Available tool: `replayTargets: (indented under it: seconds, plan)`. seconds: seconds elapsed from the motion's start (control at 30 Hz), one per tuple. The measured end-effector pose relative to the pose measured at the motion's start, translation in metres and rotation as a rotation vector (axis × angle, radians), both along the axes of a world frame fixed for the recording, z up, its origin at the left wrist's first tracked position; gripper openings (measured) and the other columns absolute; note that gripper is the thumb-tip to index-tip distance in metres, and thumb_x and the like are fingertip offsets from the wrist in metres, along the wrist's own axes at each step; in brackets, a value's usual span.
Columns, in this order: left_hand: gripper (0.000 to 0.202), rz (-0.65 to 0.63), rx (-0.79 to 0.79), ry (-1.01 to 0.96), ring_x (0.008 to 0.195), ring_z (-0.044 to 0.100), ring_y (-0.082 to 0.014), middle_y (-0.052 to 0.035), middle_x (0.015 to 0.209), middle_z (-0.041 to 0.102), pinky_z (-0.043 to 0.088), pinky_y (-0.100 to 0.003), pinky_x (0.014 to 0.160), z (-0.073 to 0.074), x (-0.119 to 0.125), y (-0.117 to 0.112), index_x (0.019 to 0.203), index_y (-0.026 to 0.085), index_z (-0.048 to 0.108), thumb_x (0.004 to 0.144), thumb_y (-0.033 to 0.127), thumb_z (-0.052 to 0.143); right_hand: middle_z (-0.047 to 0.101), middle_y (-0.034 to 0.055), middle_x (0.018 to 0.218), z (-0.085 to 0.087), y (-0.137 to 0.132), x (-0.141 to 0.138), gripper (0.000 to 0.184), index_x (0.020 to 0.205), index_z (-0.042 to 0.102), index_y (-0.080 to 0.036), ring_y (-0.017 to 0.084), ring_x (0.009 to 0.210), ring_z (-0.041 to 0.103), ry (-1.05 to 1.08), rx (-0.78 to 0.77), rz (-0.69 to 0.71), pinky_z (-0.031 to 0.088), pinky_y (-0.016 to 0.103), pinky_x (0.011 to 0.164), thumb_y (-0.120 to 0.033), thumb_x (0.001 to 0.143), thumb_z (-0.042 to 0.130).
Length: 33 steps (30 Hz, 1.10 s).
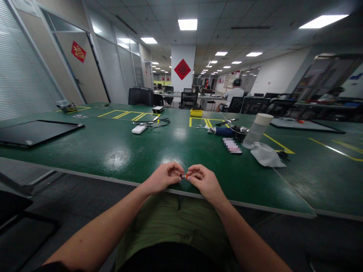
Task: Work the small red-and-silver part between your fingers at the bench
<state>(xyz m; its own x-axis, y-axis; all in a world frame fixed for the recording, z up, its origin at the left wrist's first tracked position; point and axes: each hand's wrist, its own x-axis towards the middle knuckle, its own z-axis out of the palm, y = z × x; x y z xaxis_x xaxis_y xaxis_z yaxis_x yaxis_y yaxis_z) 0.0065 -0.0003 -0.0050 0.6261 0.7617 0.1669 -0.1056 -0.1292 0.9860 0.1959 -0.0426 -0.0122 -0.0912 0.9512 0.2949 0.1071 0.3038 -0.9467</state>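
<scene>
My left hand point(163, 176) and my right hand point(204, 180) meet just above the near edge of the green table point(113, 151). Both pinch a tiny orange and dark part point(183, 176) between their fingertips. The fingers of each hand are curled closed around it. The part is too small to name. My forearms reach in from below over my green-clad lap.
On the table lie a black tray point(34, 131), a white box with cables point(139, 129), a yellow bin point(196, 112), a clear bottle point(256, 130), a grey cloth point(266, 155) and a metal bowl point(240, 131). A seated person point(234, 94) works far off. Chairs stand behind.
</scene>
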Motion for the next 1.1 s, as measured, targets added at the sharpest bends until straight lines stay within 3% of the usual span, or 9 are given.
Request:
replayTargets:
  seconds: [0.27, 1.1]
  plan:
    - [0.025, -0.021, -0.001, 0.0, 0.074, 0.059, -0.0099, -0.0026, 0.084, 0.063, 0.042, -0.021, 0.067, 0.0001, -0.0002, 0.0001, 0.094, 0.013, 0.056, 0.071, 0.015, 0.067, 0.066, 0.0044, 0.082, 0.0031, -0.0028, -0.0001, 0.009, 0.078, 0.065, -0.017, 0.018, 0.078, 0.062, -0.097, 0.098, -0.038, 0.049, 0.03, 0.073, -0.025, 0.076, 0.064]
    - [0.024, 0.003, 0.018, 0.033, 0.07, 0.058, -0.0097, -0.0021, 0.08, 0.063, 0.041, -0.021, 0.064, 0.0019, -0.0007, -0.0019, 0.093, 0.013, 0.057, 0.071, 0.016, 0.066, 0.067, 0.0029, 0.079, 0.0036, -0.0025, 0.0007, 0.009, 0.079, 0.067, -0.018, 0.017, 0.073, 0.06, -0.225, 0.113, -0.054, 0.046, 0.028, 0.068, -0.025, 0.076, 0.062]
